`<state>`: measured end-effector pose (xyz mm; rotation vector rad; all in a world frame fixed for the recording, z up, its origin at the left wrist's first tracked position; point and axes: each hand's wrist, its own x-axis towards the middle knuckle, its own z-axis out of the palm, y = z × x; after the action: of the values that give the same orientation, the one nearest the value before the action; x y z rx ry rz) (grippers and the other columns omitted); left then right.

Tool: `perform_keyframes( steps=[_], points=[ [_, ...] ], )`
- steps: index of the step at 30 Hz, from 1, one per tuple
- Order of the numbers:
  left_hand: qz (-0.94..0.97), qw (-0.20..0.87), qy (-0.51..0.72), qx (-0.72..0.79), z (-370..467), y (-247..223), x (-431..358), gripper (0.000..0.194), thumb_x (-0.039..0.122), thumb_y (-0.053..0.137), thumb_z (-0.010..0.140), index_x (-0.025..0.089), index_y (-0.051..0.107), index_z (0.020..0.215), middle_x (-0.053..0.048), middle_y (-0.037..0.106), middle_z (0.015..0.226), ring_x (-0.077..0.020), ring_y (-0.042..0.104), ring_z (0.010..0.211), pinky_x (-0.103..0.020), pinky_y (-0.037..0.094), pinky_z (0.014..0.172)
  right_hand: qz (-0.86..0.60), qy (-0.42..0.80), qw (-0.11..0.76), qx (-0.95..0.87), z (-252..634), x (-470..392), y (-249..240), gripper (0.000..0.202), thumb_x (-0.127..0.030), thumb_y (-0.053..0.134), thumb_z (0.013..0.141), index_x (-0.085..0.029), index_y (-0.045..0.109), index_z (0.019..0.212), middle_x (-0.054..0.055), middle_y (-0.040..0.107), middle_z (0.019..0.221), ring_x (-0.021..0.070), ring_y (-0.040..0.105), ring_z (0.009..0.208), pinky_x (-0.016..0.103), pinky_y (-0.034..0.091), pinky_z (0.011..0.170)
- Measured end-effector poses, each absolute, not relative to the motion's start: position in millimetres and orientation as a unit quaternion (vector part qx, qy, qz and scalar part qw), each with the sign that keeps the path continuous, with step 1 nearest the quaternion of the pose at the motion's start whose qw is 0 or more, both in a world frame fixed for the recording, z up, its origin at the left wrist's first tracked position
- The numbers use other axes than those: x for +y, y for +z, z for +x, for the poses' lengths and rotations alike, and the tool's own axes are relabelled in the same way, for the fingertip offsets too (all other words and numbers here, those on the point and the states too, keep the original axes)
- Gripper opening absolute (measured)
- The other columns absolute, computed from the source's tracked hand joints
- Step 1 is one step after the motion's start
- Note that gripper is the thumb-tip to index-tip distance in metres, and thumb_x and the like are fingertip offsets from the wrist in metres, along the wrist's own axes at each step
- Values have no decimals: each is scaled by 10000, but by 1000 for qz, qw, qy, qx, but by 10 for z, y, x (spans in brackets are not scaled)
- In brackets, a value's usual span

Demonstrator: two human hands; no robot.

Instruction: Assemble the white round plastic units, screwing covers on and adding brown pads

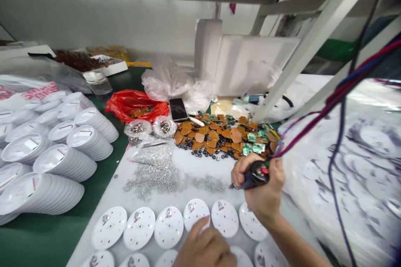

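Note:
My right hand (pixel 263 187) is wrapped round a black electric screwdriver (pixel 255 174) with a red button. Its tip points left over the white board. Low in the middle, my left hand (pixel 205 244) hovers at the rows of round white plastic discs (pixel 169 227). One finger is stretched over a disc (pixel 196 212); the other fingers are bent, and I see nothing between them. Small metal parts sit near the top of several discs. Beyond the discs lies a spread of tiny silvery screws (pixel 156 175), with a thinner patch (pixel 208 184) to its right.
Brown and green circuit boards (pixel 216 135) are heaped behind the screws, near a phone (pixel 178 109) and a red bag (pixel 134 104). Stacked white cups (pixel 62 162) stand left. A large plastic bag of white discs (pixel 354 167) is right. Cables (pixel 338 96) hang before a metal frame.

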<state>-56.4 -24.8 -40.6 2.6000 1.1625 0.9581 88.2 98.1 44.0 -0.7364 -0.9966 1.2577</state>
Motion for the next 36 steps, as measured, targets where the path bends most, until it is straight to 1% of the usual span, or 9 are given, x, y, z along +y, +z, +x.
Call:
perform_keyframes(
  steps=[3, 7, 9, 11, 14, 22, 28, 32, 36],
  points=[
    [828, 111, 341, 431, -645, -215, 18, 164, 209, 564, 963, 242, 695, 869, 9, 693, 744, -181, 617, 695, -381, 517, 735, -313, 552, 634, -442, 930, 897, 610, 623, -750, 449, 869, -217, 635, 606, -5, 488, 458, 138, 467, 416, 271, 380, 412],
    [792, 220, 270, 501, -612, 110, 363, 257, 197, 709, 904, 233, 690, 1158, -26, 715, 963, -237, 636, 887, -423, 489, 800, -303, 557, 636, -439, 946, 796, 800, 654, -771, 409, 872, -221, 629, 595, -11, 458, 451, 139, 458, 416, 281, 376, 418],
    [780, 246, 261, 512, -555, 175, 490, 284, 231, 801, 848, 239, 711, 1118, -13, 727, 957, -234, 647, 913, -414, 484, 820, -300, 563, 634, -438, 941, 766, 840, 663, -776, 399, 876, -222, 627, 591, -11, 459, 450, 139, 460, 411, 286, 378, 418],
    [782, 249, 263, 507, -504, 173, 568, 178, 250, 823, 834, 244, 737, 990, 15, 733, 896, -210, 657, 892, -385, 477, 822, -297, 569, 631, -435, 936, 743, 855, 665, -779, 395, 875, -226, 629, 591, -13, 456, 446, 141, 461, 407, 289, 382, 418],
    [802, 233, 260, 485, -480, 118, 597, 71, 255, 757, 898, 226, 718, 846, 26, 715, 821, -188, 642, 849, -355, 458, 802, -293, 578, 630, -428, 939, 720, 861, 664, -782, 393, 872, -228, 628, 590, -16, 445, 441, 138, 456, 400, 290, 385, 417],
    [892, 88, 186, 402, -549, 45, 427, 115, 151, 566, 997, 176, 595, 889, -28, 624, 907, -223, 529, 864, -388, 395, 817, -281, 610, 621, -404, 950, 654, 896, 665, -756, 381, 894, -216, 620, 589, -21, 434, 433, 128, 446, 384, 283, 392, 421],
    [902, 18, 190, 387, -515, -7, 316, 224, 344, 695, 944, 200, 549, 855, -2, 591, 826, -218, 499, 770, -384, 373, 754, -269, 660, 577, -398, 928, 533, 951, 604, -731, 494, 852, -209, 641, 585, -14, 463, 416, 124, 434, 362, 269, 381, 399],
    [894, 23, 220, 390, -471, -14, 250, 216, 226, 726, 913, 210, 533, 818, 13, 589, 799, -205, 502, 760, -370, 356, 749, -277, 665, 568, -398, 940, 439, 985, 608, -726, 487, 855, -211, 651, 577, -1, 471, 411, 134, 450, 379, 274, 397, 415],
    [865, 14, 290, 410, -484, -20, 23, 147, 146, 606, 963, 203, 572, 832, 13, 601, 751, -183, 508, 710, -343, 343, 678, -278, 678, 552, -399, 1072, 312, 951, 647, -762, 420, 875, -226, 668, 612, 5, 478, 439, 146, 457, 410, 291, 404, 439]
  ],
)
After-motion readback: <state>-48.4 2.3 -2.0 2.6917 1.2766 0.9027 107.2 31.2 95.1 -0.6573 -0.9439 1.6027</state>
